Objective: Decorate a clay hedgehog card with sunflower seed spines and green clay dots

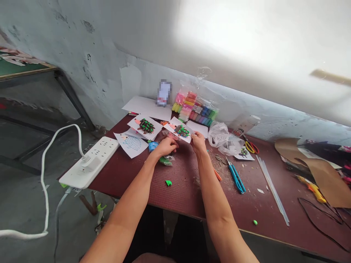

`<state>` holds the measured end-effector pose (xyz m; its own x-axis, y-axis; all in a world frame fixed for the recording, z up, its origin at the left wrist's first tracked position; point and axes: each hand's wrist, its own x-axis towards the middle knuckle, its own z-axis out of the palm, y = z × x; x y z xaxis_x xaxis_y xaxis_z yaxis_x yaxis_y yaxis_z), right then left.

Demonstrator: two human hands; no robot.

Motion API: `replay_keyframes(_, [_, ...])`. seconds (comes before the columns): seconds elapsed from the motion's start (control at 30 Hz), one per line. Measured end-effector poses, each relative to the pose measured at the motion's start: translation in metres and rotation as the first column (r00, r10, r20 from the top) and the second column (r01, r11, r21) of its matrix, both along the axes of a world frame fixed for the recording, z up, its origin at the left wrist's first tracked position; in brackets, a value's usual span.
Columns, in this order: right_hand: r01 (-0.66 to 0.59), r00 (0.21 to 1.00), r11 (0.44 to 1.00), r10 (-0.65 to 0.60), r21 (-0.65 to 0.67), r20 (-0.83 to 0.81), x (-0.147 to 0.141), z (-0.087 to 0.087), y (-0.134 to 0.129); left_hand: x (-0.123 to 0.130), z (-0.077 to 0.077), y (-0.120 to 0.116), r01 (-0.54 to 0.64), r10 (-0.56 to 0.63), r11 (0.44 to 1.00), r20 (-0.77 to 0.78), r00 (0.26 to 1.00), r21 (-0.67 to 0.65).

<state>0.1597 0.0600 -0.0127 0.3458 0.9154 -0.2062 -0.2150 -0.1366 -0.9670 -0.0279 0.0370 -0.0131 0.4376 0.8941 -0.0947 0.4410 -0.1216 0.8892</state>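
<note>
A white card (179, 128) bears a hedgehog with a pink face and a back of dark seeds and green clay. My right hand (198, 141) pinches its right corner. Just below the card's lower left, my left hand (166, 146) has its fingers curled together beside small plastic packets; what they hold, if anything, is hidden. A similar hedgehog card (144, 126) lies to the left, above a paper with a blue hedgehog drawing (131, 144). Near my left hand are a blue packet (153, 146) and a green packet (166, 161). Green clay (168, 183) sits on the table nearer me.
Clay packs (194, 109) and a phone (163, 93) stand by the wall. Rightward are plastic bags (219, 135), scissors (251, 147), blue-handled cutters (236, 177), glue sticks (271, 188) and a yellow glue gun (315, 190). A power strip (90, 162) crosses the left edge.
</note>
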Motion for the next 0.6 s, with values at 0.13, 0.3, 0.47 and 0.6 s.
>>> replay_keyframes(0.13, [0.012,0.999,1.0,-0.012,-0.003,-0.048,-0.017,0.003,0.026,0.003,0.0,-0.002,0.024,-0.024,1.0,-0.021,0.999,-0.008])
replay_keyframes(0.3, [0.002,1.0,1.0,-0.003,-0.012,-0.027,-0.04,0.002,0.059,0.005,0.005,-0.005,0.029,-0.029,1.0,-0.073,0.997,-0.002])
replay_keyframes(0.47, [-0.061,0.997,0.998,0.061,-0.005,0.038,-0.063,-0.004,0.091,0.008,0.008,-0.007,0.052,-0.051,0.999,-0.096,0.994,0.007])
replay_keyframes(0.6, [-0.121,0.983,0.993,0.12,-0.001,0.138,-0.077,-0.014,0.11,0.006,0.009,-0.008,0.076,-0.075,0.997,-0.081,0.994,0.01])
